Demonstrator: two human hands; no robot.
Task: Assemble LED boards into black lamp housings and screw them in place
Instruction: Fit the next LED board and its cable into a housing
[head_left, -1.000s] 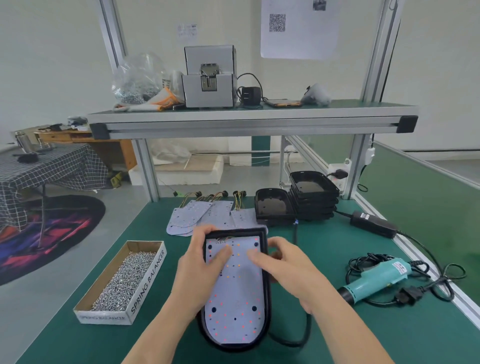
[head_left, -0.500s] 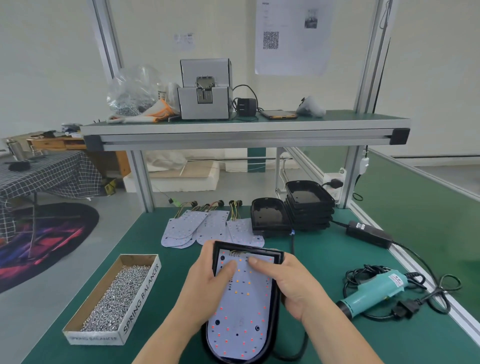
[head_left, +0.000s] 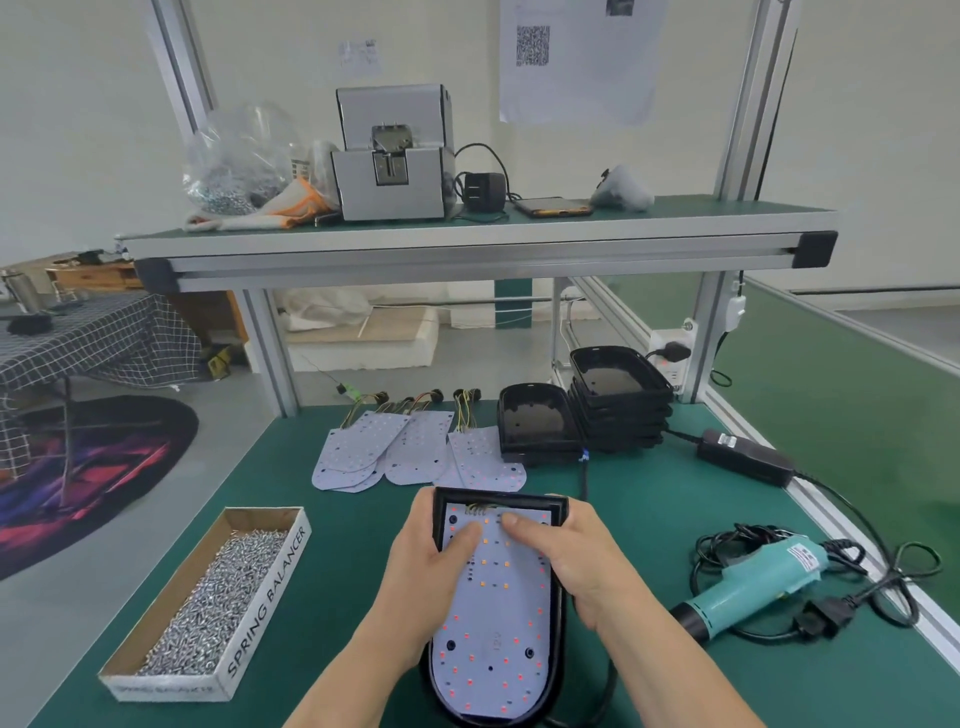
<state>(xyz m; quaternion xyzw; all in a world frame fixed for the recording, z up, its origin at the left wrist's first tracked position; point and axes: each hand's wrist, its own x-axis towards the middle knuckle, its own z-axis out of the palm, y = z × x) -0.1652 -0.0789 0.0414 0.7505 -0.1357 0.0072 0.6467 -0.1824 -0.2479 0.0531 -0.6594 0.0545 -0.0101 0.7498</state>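
Setting: white-walled workshop; a green-topped counter (head_left: 363, 545) in an aluminium frame fills my view.
Black lamp housing (head_left: 558, 649): at 6 o'clock on the counter, closest to me, long axis running 12 to 6, rounded end toward me. I cannot tell whether it rests on the mat or is lifted.
LED board (head_left: 498, 623): seated inside the housing, white face up, wires at its 12 o'clock end.
Left hand (head_left: 421, 571): grips the housing's 9 o'clock wall, thumb pressed on the board.
Right hand (head_left: 576, 561): wraps the housing's 3 o'clock wall, thumb on the board just beside the left thumb.
Spare boards (head_left: 410, 452): fanned and overlapping at 12 o'clock of the housing, wired ends pointing away from me.
Empty housings (head_left: 618, 405): a stack at 1 o'clock, one single shell touching its left side.
Screw box (head_left: 208, 608): cardboard, at 9 o'clock, full of silver screws, side printed SPRING BALANCER.
Electric screwdriver (head_left: 753, 582): teal, at 3 o'clock, lying on its coiled black cable.
Shelf (head_left: 467, 244): overhead at 12 o'clock, carrying a grey screw feeder (head_left: 392, 156).
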